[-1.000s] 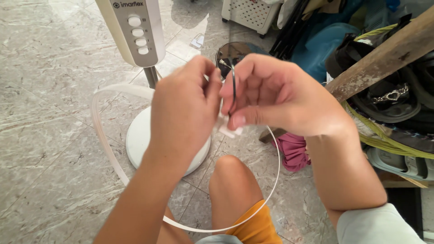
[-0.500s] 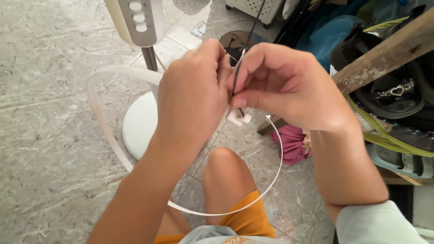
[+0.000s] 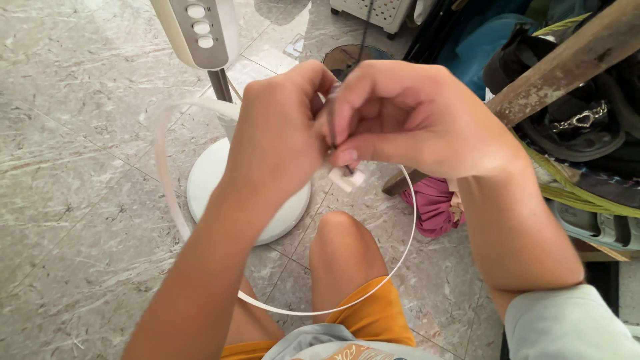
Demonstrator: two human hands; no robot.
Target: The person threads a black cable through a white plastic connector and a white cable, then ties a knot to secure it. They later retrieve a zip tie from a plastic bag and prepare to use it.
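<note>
A pedestal fan's round white base point(image 3: 213, 187) stands on the grey marble floor point(image 3: 73, 133), its control panel point(image 3: 200, 30) above. A pink cloth point(image 3: 433, 207) lies beside a wooden plank point(image 3: 567, 60), with black sandals point(image 3: 580, 127) and a white basket point(image 3: 383, 10) behind.

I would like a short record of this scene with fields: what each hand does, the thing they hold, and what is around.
left hand: left hand pinches the top of the ring, fingers closed
right hand: right hand pinches the same spot, touching the left hand
held thing: thin white plastic ring with a small white clip, looping down over the knee
behind: standing fan on its round white base
floor: grey marble tiles
right side: pink cloth, sandals
</note>
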